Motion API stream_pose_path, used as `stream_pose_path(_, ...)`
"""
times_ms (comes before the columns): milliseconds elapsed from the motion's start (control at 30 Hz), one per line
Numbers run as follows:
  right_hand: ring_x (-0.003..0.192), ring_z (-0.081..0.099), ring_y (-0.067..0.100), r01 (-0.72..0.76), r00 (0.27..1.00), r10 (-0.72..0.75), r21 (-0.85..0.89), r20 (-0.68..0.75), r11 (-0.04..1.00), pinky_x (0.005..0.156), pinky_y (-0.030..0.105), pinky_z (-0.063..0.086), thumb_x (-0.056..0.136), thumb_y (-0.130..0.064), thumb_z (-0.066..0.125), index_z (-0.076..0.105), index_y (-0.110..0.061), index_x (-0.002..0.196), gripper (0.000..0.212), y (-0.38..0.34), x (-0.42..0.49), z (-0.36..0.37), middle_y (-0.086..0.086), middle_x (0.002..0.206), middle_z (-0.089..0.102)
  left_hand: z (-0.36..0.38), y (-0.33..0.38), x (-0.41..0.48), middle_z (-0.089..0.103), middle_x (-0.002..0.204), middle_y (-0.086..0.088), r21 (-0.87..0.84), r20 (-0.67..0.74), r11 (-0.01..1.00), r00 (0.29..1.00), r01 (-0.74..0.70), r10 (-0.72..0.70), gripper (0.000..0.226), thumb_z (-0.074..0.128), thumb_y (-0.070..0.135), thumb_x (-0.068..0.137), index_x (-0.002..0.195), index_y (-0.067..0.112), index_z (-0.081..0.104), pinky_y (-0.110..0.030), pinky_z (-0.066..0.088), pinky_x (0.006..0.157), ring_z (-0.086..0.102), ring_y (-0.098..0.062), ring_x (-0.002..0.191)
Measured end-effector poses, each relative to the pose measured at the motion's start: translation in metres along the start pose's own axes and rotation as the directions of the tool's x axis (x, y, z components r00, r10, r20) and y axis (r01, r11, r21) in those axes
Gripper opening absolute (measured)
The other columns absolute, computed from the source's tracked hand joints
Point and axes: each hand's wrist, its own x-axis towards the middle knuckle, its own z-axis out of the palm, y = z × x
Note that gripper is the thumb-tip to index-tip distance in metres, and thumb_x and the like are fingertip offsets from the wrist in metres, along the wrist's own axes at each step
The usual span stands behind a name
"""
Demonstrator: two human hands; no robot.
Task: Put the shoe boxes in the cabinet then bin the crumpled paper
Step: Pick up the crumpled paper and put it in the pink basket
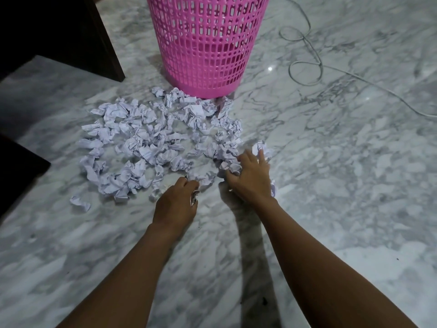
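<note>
Several balls of crumpled white paper [151, 143] lie scattered on the marble floor in front of a pink plastic mesh bin [208, 43]. My left hand [176, 204] is curled at the near edge of the pile with a paper ball visible in its fingers. My right hand [251, 177] rests on paper balls at the pile's right side, fingers spread over them. One more ball [261, 147] sits just beyond its fingertips. No shoe boxes are in view.
Dark wooden furniture [54, 31] stands at the far left, with another dark edge [16, 171] at the left. A thin grey cable [307, 65] loops across the floor right of the bin. A single paper ball [80, 202] lies apart at the near left.
</note>
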Motion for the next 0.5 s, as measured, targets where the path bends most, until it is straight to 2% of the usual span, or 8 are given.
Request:
stream_pose_path(67,0.144,0.025,0.035,0.041,0.998,-0.042,-0.016,-0.043,0.999,0.116,0.051,0.022,0.08,-0.057,0.062,0.057,-0.015,0.116,0.056,-0.004,-0.002,0.002,0.003,0.13,0.056,0.001,0.002,0.0,0.055,0.111,-0.002,0.015,-0.014,1.0,1.0,0.022,-0.021,0.035,0.065,0.019,0.083,0.117,0.022,0.058,-0.037,0.052,0.068,0.062,-0.029,0.094)
stream_pose_path(133,0.131,0.039,0.034,0.088,0.992,-0.089,-0.014,-0.088,0.996,0.114,0.043,0.029,0.08,-0.047,0.068,0.059,-0.01,0.114,0.051,-0.006,-0.003,0.004,0.007,0.119,0.059,0.002,0.002,-0.001,0.055,0.113,-0.004,-0.005,-0.029,0.999,0.999,0.044,-0.044,0.042,0.065,0.02,0.083,0.122,0.022,0.049,-0.04,0.052,0.068,0.062,-0.03,0.094)
stream_pose_path(200,0.12,0.045,0.033,0.086,0.992,-0.081,0.054,-0.095,0.995,0.097,0.037,0.04,0.076,-0.029,0.074,0.06,-0.007,0.109,0.043,-0.011,-0.008,0.004,0.01,0.114,0.058,0.003,0.001,-0.003,0.053,0.119,-0.005,-0.037,-0.039,0.998,0.998,0.054,-0.056,0.059,0.066,0.02,0.084,0.135,0.025,0.038,-0.04,0.052,0.067,0.062,-0.031,0.095)
stream_pose_path(267,0.108,0.049,0.032,0.091,0.992,-0.081,0.107,-0.098,0.99,0.078,0.035,0.04,0.072,-0.021,0.073,0.062,-0.005,0.104,0.037,-0.016,-0.013,0.004,0.011,0.111,0.058,0.004,0.001,-0.003,0.05,0.121,-0.006,-0.005,-0.025,1.0,0.999,0.029,-0.029,0.078,0.066,0.021,0.086,0.149,0.034,0.022,-0.037,0.049,0.063,0.061,-0.029,0.089)
stream_pose_path(333,0.098,0.051,0.032,0.121,0.989,-0.106,0.147,-0.102,0.982,0.071,0.034,0.038,0.067,-0.02,0.062,0.063,-0.003,0.1,0.037,-0.021,-0.017,0.003,0.013,0.108,0.056,0.003,0.003,0.002,0.047,0.118,-0.005,0.056,0.02,0.998,1.0,0.023,-0.024,0.085,0.062,0.021,0.088,0.152,0.043,0.011,-0.035,0.048,0.06,0.06,-0.027,0.083)
stream_pose_path(400,0.096,0.054,0.033,0.135,0.989,-0.122,0.179,-0.082,0.975,0.071,0.035,0.041,0.068,-0.014,0.061,0.064,-0.002,0.102,0.036,-0.023,-0.018,0.0,0.014,0.108,0.055,0.002,0.005,0.008,0.045,0.124,-0.006,0.085,0.067,0.995,0.995,0.061,-0.067,0.071,0.058,0.021,0.089,0.148,0.045,0.026,-0.036,0.051,0.066,0.061,-0.029,0.088)
stream_pose_path(500,0.095,0.058,0.028,0.095,0.992,-0.071,0.253,-0.102,0.963,0.069,0.024,0.036,0.075,-0.005,0.069,0.064,-0.006,0.107,0.032,-0.027,-0.013,-0.01,0.01,0.112,0.052,0.004,0.008,0.011,0.044,0.128,-0.009,0.099,0.077,0.99,0.991,0.1,-0.108,0.052,0.057,0.022,0.088,0.136,0.037,0.047,-0.038,0.053,0.073,0.062,-0.033,0.094)
